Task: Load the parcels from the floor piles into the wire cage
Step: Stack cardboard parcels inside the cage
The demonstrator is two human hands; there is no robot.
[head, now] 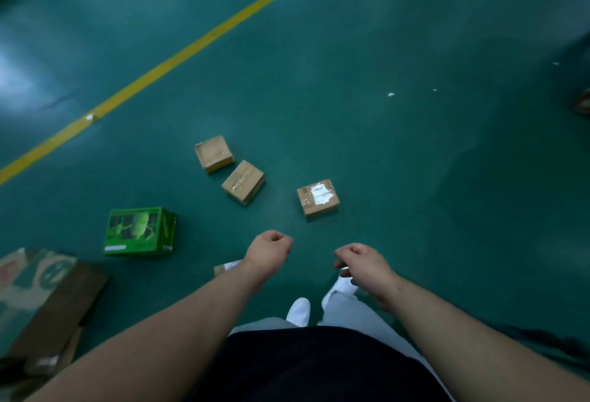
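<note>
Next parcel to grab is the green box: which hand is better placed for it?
Left. The green box lies to the left of the left hand; the right hand is farther across. Both hold nothing.

The floor (415, 178) is deep teal, crossed at upper left by a yellow line (178, 57). At centre, the left parcel (214, 153) and middle parcel (244, 181) are plain brown; the right parcel (314, 207) is brown with a white label (320, 195). The box (139, 231) at left is bright green with paler print. The lower-left carton (41, 286) shows teal, tan and red.
</note>
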